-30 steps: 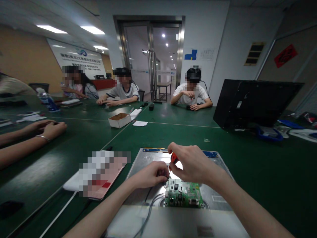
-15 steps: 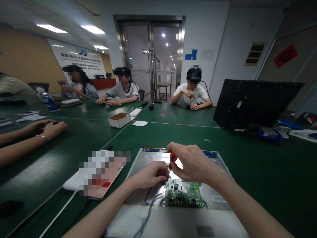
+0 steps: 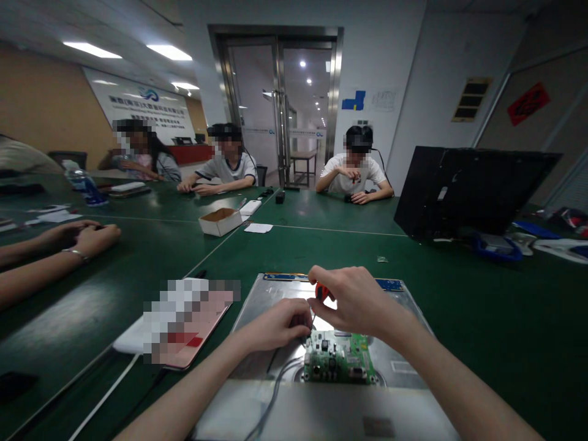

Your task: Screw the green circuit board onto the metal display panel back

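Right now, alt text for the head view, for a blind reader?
The right hand holds a thin-shafted tool with a red and black handle, its lower end by the left hand, near a corner of a green circuit board on a flat silver metal panel. The panel lies on a dark green table; a person in white sits opposite.

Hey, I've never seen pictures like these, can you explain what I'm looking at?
There is no robot here: one camera on a person's head looks forward and down at their two bare hands. On the green table lies a flat metal panel carrying a green circuit board. The right hand holds a red and black screwdriver-like tool, its thin shaft pointing down near the board's far left corner. The left hand has its fingers at the shaft's lower end; whether they grip anything is hidden. Other people sit around the table.
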`<state>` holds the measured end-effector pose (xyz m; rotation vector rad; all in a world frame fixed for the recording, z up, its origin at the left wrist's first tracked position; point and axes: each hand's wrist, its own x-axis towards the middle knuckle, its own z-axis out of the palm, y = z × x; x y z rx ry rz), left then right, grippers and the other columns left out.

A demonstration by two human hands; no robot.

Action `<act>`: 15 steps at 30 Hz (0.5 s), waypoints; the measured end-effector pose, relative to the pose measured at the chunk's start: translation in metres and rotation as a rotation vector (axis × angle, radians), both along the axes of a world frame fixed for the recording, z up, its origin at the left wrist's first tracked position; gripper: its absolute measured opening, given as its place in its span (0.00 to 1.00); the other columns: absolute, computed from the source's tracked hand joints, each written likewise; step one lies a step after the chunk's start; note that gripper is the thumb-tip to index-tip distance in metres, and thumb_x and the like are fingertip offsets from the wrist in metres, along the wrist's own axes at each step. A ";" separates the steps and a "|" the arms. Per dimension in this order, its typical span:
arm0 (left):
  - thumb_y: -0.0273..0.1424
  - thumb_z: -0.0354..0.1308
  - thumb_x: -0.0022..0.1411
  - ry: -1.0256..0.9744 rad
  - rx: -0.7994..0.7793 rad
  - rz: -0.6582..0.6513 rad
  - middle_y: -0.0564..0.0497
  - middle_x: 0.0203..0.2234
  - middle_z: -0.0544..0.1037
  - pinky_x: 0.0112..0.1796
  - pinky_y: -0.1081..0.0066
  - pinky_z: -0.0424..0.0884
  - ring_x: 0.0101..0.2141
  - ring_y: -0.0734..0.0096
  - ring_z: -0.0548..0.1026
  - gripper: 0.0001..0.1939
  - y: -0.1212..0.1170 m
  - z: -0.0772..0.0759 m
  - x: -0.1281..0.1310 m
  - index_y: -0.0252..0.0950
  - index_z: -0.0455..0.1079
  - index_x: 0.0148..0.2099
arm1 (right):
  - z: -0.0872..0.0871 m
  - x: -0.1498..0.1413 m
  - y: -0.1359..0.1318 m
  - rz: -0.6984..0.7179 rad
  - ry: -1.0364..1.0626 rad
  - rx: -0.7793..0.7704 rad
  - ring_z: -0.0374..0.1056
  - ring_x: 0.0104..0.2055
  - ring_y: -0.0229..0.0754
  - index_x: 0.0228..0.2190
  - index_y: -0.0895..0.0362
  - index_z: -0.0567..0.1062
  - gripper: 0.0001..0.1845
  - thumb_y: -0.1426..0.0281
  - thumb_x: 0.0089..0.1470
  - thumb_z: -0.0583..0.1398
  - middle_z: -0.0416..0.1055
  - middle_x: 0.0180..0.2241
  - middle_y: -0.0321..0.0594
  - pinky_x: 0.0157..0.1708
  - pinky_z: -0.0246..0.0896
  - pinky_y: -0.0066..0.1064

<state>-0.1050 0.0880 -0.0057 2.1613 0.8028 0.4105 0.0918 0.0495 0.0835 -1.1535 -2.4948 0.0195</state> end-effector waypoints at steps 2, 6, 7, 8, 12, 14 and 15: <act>0.24 0.55 0.56 0.002 -0.018 -0.010 0.54 0.28 0.72 0.30 0.72 0.64 0.28 0.70 0.69 0.03 -0.001 0.001 0.000 0.34 0.67 0.36 | 0.000 0.000 0.000 -0.030 -0.038 0.011 0.65 0.25 0.37 0.35 0.54 0.68 0.08 0.62 0.57 0.56 0.75 0.27 0.35 0.24 0.39 0.30; 0.24 0.55 0.56 0.010 -0.012 0.000 0.53 0.28 0.71 0.30 0.72 0.64 0.29 0.70 0.69 0.03 -0.001 0.000 0.000 0.34 0.66 0.35 | 0.001 -0.001 0.000 -0.055 -0.041 0.015 0.65 0.25 0.37 0.35 0.54 0.67 0.06 0.66 0.56 0.56 0.75 0.27 0.35 0.23 0.39 0.29; 0.24 0.55 0.56 0.009 -0.006 0.007 0.53 0.29 0.71 0.30 0.72 0.64 0.29 0.70 0.68 0.03 -0.001 -0.001 -0.001 0.34 0.66 0.35 | 0.001 -0.001 -0.001 -0.051 -0.024 0.012 0.64 0.25 0.36 0.37 0.55 0.66 0.06 0.68 0.55 0.56 0.74 0.28 0.35 0.24 0.40 0.29; 0.25 0.55 0.56 0.006 -0.001 0.012 0.53 0.29 0.71 0.30 0.71 0.64 0.29 0.70 0.68 0.03 -0.001 -0.002 -0.001 0.35 0.66 0.35 | 0.001 -0.002 -0.002 -0.047 -0.006 0.012 0.64 0.25 0.36 0.38 0.55 0.66 0.08 0.69 0.53 0.56 0.74 0.29 0.35 0.24 0.41 0.29; 0.26 0.56 0.56 0.008 -0.001 0.012 0.53 0.28 0.71 0.30 0.72 0.63 0.29 0.69 0.68 0.02 0.000 -0.002 0.000 0.35 0.65 0.34 | 0.001 -0.001 -0.002 -0.040 0.008 0.020 0.65 0.26 0.37 0.37 0.55 0.65 0.09 0.67 0.53 0.57 0.74 0.30 0.36 0.24 0.42 0.29; 0.27 0.56 0.57 0.019 0.005 0.006 0.53 0.28 0.71 0.30 0.72 0.63 0.29 0.70 0.68 0.01 -0.001 -0.001 0.001 0.35 0.66 0.34 | 0.001 -0.001 -0.001 -0.065 -0.024 0.020 0.66 0.26 0.38 0.37 0.54 0.66 0.08 0.63 0.57 0.56 0.74 0.29 0.36 0.24 0.42 0.29; 0.27 0.56 0.58 0.027 0.015 0.006 0.53 0.28 0.71 0.30 0.72 0.62 0.29 0.70 0.68 0.02 -0.001 0.000 0.001 0.35 0.66 0.33 | 0.001 -0.001 -0.001 -0.082 -0.042 0.015 0.67 0.26 0.39 0.37 0.54 0.67 0.09 0.62 0.58 0.56 0.75 0.28 0.36 0.24 0.41 0.29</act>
